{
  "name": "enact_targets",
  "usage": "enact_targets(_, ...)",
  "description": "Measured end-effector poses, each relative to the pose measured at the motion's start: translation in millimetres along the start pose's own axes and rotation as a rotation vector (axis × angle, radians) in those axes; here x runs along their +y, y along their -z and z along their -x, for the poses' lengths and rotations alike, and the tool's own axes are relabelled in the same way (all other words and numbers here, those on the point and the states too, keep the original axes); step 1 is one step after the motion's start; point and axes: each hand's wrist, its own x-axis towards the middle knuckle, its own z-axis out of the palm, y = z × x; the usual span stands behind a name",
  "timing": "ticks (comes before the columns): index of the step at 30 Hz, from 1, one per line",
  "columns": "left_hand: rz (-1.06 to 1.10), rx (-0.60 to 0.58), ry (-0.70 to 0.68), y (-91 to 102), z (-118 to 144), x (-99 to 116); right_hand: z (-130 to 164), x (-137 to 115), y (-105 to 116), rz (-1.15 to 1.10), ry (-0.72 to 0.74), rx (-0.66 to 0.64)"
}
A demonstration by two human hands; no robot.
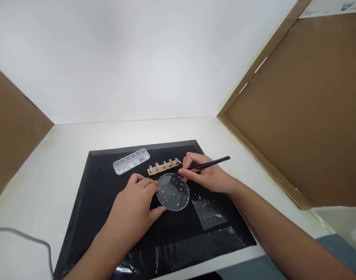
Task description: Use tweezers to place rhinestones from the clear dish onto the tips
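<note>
Item: one clear round dish (173, 193) on the black mat (108, 217), holding scattered small gems, too many to count. My left hand (133, 208) steadies its rim, thumb and fingers spread around the edge. My right hand (205, 175) pinches one black tweezer (207, 165), tip in the dish. Behind: one compartmented gem box (131, 160); one wooden strip (163, 167) bearing five nail tips.

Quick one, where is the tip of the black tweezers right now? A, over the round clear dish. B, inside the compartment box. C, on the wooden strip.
A: the right hand holds the tweezers with the tip down over the clear dish.
</note>
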Motion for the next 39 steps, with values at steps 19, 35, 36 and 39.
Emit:
enact_targets(19, -0.011, 0.051, -0.043, -1.5, 1.0, 1.2, -2.3, -9.8, -0.6, -0.314, -0.307, 0.197)
enact_targets(35, 0.056, 0.204, -0.19, -4.7, -0.5, 2.7, 0.5, -18.3, -5.3, -0.282, -0.273, 0.167)
enact_targets(36, 0.054, 0.199, -0.191, -4.9, -0.6, 2.8, 0.8, -18.5, -5.5, -0.278, -0.273, 0.165)
enact_targets(39, 0.053, 0.187, -0.195, -5.0, -0.8, 3.3, 1.2, -19.0, -5.8, -0.265, -0.265, 0.16)
